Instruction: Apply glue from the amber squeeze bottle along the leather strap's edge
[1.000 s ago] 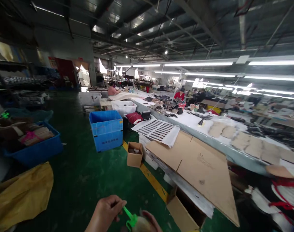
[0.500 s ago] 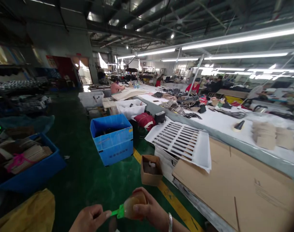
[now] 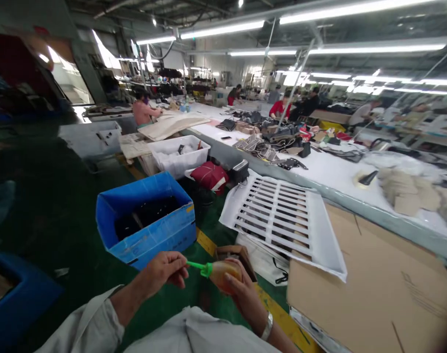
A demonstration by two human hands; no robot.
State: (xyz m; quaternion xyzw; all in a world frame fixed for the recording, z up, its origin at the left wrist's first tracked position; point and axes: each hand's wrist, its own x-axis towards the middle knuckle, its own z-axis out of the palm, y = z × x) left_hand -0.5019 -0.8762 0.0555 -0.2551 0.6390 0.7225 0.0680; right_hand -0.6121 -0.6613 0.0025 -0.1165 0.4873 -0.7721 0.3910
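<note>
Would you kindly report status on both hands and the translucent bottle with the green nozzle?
Right hand gripping amber-tinted bottle. Left hand pinching tip of green nozzle. Small brown cardboard box beyond, partly hidden.

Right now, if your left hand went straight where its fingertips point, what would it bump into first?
The green nozzle: the left hand already seems to pinch its tip. Right behind comes the squeeze bottle in the right hand, though depth is hard to judge.

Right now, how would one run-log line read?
left grip: at tip of green nozzle | right grip: around amber bottle | bottle: sideways, nozzle toward left grip | beyond: blue bin, white slatted sheet
</note>
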